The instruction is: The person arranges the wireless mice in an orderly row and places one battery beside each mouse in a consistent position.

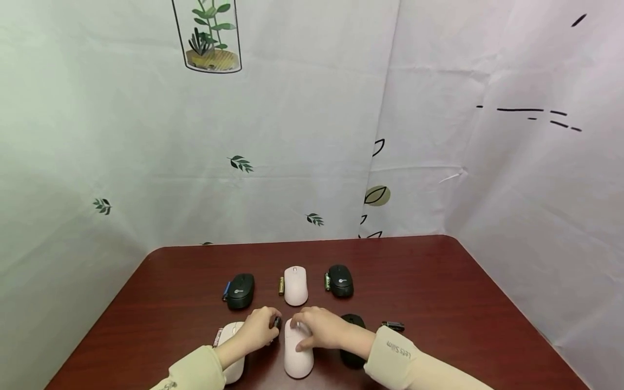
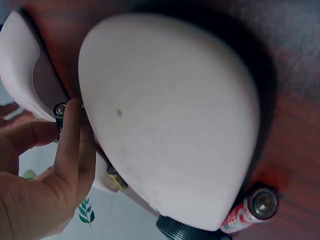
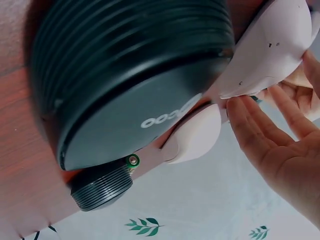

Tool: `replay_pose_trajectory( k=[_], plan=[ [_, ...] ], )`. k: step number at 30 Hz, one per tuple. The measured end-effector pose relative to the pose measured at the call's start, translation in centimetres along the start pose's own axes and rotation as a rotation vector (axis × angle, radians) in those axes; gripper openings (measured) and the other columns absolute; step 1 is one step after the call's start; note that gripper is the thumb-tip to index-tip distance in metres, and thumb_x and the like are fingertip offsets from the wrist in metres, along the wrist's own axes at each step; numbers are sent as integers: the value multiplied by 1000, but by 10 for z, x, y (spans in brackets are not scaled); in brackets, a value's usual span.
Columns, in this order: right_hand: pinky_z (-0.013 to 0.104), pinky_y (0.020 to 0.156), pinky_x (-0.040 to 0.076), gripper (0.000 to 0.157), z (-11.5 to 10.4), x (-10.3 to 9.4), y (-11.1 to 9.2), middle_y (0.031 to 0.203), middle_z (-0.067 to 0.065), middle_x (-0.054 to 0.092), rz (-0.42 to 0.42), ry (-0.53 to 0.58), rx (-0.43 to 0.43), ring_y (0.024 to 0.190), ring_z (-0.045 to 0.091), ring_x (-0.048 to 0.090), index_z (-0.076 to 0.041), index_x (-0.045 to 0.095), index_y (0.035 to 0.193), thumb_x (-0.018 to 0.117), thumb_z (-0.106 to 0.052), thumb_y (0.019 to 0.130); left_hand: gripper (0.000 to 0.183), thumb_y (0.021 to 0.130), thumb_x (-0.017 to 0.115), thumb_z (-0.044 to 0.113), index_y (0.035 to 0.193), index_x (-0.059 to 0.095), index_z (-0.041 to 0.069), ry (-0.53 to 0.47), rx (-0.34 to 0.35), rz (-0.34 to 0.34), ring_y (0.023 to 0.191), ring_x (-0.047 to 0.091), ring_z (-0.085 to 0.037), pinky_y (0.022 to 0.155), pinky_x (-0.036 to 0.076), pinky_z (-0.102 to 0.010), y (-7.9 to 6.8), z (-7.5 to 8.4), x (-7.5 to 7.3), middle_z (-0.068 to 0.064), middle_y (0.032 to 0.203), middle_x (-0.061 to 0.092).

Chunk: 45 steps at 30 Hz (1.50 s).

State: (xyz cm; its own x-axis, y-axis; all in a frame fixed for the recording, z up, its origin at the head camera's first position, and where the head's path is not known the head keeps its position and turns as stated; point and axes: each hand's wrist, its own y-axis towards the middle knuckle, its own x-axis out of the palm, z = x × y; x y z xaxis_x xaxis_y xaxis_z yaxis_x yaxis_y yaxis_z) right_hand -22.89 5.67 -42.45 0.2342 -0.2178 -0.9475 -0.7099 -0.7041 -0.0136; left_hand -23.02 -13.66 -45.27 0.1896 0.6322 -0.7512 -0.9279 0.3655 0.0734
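My left hand (image 1: 258, 329) pinches a dark battery (image 2: 60, 110) between thumb and fingers, just left of the middle white mouse (image 1: 298, 360). My right hand (image 1: 322, 327) holds that mouse, fingers over its front and thumb on its back half. Under the left wrist lies another white mouse (image 1: 234, 371), its pale body filling much of the left wrist view. A red-and-white battery (image 2: 247, 210) lies beside it. Partly hidden beneath the right forearm is a black mouse (image 1: 352, 358), whose ribbed side looms large in the right wrist view.
Behind the hands stand a black mouse (image 1: 241, 291) with a blue battery (image 1: 226, 290), a white mouse (image 1: 295, 287) with a gold battery (image 1: 281, 286), and a black mouse (image 1: 340, 280) with a green battery (image 1: 327, 281). A dark battery (image 1: 392, 326) lies right on the brown table (image 1: 439, 287).
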Motion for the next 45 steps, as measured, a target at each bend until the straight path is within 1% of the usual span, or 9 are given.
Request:
replay_pose_trajectory(
  k=[10,16,24,30,32,35,39,42,45],
  plan=[
    [19,76,49,33,-2,4,-2,103,-5,69,-21,23,9,92,4,63,-15,68,105,78,-28,76,18,72,69,-4,88,63,-7,-54,34,-26,40,55,-9,41,42,-20,-12,-1,14,0,56,53],
    [18,75,49,34,-3,5,-1,102,-7,69,-20,5,20,92,4,63,-15,69,105,78,-28,75,22,76,69,-3,93,55,-5,-131,35,-28,42,53,-9,40,43,-19,-16,-3,17,-2,59,55],
    [20,79,49,34,-2,6,-1,102,-6,68,-11,-28,3,94,5,62,-16,68,107,76,-30,77,12,86,59,-4,95,52,-1,-136,44,-39,43,53,-8,39,44,-18,-18,-2,16,-5,66,56],
    [21,82,48,35,-2,6,-2,104,-5,66,-11,-59,-7,98,8,60,-17,67,109,75,-30,78,20,84,53,-10,102,51,-2,-119,61,-39,43,52,-7,39,43,-19,-19,1,15,-5,64,55],
    [21,82,48,35,-2,5,-3,106,-4,65,-19,-62,-7,99,9,59,-18,66,110,75,-31,78,22,84,53,-10,104,51,-1,-52,81,-25,45,54,-10,41,43,-21,-19,3,14,-6,64,56],
    [22,83,48,36,-2,4,-6,111,-4,62,-41,-66,-23,101,10,58,-18,64,113,73,-30,80,22,85,55,-7,104,51,3,159,149,23,53,58,-16,45,42,-25,-21,9,13,-6,68,57],
    [20,82,47,40,0,1,-10,118,-3,55,-59,-60,-64,100,7,53,-17,59,121,70,-31,84,19,79,63,-4,92,55,7,443,264,160,57,59,-21,46,40,-27,-22,21,8,-4,68,57],
    [18,82,45,41,5,-4,-11,119,-3,52,-45,-40,-98,98,6,50,-17,57,123,68,-30,86,18,75,66,-4,85,58,9,521,301,267,55,58,-20,45,40,-26,-20,33,1,-3,67,58],
    [19,86,45,36,12,-12,-13,122,-3,54,-22,-24,-136,101,7,50,-15,59,121,67,-27,87,17,75,67,-3,83,61,11,526,306,345,55,57,-15,46,40,-25,-17,43,-7,-1,67,61]
  ],
)
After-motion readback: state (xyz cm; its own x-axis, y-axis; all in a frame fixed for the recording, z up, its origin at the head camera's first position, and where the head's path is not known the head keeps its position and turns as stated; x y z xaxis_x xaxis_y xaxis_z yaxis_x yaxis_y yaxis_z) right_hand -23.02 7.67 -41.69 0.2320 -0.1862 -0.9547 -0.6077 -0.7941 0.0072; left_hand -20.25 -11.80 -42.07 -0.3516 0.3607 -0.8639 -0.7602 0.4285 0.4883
